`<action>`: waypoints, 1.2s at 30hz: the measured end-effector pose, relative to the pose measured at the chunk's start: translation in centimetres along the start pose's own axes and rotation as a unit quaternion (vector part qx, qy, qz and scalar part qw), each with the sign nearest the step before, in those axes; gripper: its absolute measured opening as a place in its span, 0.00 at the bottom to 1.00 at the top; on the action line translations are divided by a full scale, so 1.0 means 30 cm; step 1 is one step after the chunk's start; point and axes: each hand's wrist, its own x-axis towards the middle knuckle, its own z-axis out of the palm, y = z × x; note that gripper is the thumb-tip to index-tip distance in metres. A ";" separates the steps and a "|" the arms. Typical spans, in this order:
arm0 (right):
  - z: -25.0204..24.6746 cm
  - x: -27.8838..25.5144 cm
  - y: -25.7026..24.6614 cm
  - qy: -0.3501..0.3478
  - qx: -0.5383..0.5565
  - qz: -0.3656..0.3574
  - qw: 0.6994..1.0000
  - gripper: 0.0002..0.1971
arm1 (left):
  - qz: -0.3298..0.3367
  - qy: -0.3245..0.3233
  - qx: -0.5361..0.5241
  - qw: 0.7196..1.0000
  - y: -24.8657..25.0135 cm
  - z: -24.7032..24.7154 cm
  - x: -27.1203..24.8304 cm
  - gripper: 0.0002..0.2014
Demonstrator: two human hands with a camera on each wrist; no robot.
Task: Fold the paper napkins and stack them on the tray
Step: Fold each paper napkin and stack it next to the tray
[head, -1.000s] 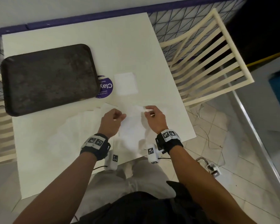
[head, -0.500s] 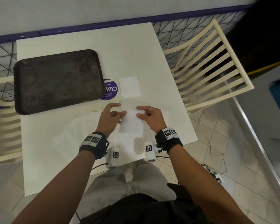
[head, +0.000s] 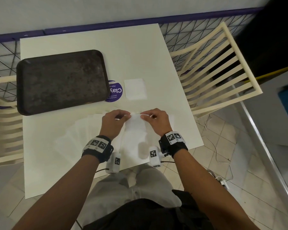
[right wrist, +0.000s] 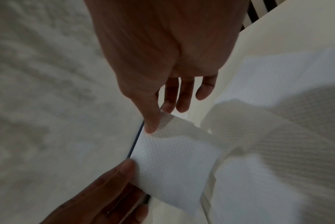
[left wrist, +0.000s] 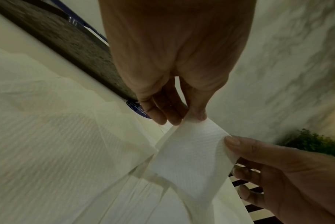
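Note:
A white paper napkin is lifted at its far edge above several spread napkins near the table's front. My left hand pinches its far left corner. My right hand pinches the far right corner between thumb and fingers. One folded napkin lies flat further back, beside a round purple sticker. The dark tray sits at the back left with nothing on it.
The white table ends just behind my wrists and at the right near a cream slatted chair. Another chair stands at the left. A wire grid fence and wall run along the far side.
Both hands took hold of the napkin's far corners and raised its far edge off the pile. The head view shifted downward, so the tray sits lower in the picture.

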 end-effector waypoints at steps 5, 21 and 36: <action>0.010 0.014 -0.008 0.001 -0.060 -0.023 0.998 0.07 | 0.010 0.026 0.013 1.000 0.004 -0.001 0.002 0.02; -0.001 0.043 -0.077 -0.023 -0.079 0.025 0.996 0.08 | 0.021 0.010 -0.018 1.000 0.018 -0.033 0.009 0.04; 0.014 0.061 -0.098 -0.080 -0.013 0.104 0.991 0.04 | -0.037 0.079 -0.063 0.994 0.015 -0.020 0.065 0.03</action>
